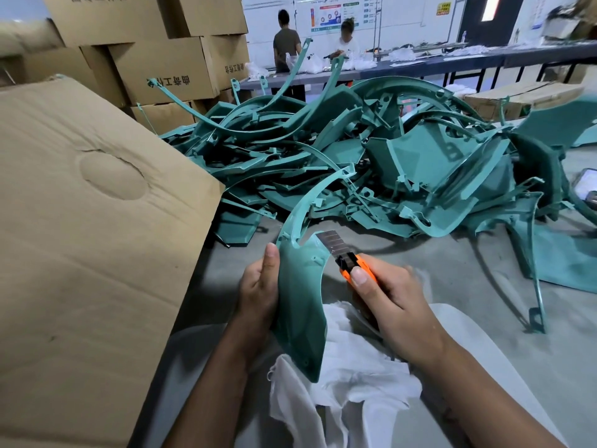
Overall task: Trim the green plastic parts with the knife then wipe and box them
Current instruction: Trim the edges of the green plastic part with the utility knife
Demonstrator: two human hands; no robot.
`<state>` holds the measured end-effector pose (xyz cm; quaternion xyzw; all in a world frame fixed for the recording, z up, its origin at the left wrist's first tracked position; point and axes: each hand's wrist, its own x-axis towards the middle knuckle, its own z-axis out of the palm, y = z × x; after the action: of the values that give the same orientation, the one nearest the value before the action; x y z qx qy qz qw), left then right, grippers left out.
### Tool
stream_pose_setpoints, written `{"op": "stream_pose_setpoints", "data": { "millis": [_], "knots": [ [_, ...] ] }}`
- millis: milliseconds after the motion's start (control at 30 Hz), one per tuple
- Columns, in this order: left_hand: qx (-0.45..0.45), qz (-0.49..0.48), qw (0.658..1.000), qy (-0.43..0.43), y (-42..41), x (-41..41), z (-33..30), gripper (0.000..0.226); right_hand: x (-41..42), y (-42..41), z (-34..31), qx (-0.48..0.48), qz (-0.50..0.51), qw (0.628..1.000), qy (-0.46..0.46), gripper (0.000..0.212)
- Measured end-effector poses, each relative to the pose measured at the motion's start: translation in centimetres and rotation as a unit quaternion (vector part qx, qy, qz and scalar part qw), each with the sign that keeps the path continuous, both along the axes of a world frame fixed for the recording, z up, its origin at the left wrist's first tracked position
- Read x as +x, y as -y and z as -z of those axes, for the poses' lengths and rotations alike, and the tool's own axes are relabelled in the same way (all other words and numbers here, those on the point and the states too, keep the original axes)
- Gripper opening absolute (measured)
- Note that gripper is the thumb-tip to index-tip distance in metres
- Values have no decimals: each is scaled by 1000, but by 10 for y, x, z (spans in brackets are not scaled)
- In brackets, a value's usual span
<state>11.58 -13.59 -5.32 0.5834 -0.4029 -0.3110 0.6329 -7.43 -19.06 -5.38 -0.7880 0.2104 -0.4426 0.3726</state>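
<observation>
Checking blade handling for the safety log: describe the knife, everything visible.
The knife is a snap-off utility cutter with an orange plastic body, a black slider section and a segmented grey metal blade, extended several segments. The right hand grips the body, thumb pressed on top near the blade end. The blade points up and to the left, its tip at the notched edge of the green part, which the left hand holds upright over a white cloth.

Grey floor, stacked cartons, long table
</observation>
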Motion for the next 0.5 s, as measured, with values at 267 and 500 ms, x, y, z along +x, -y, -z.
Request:
{"op": "stream_pose_setpoints", "data": {
  "millis": [267, 500],
  "knots": [
    [7, 35, 998, -51, 0, 5, 2, 62, 1, -1, 0, 59, 9, 998, 15, 38],
    [-2, 91, 992, -82, 2, 4, 7, 59, 4, -5, -2, -14, 19, 1000, 2, 31]
  ]
}}
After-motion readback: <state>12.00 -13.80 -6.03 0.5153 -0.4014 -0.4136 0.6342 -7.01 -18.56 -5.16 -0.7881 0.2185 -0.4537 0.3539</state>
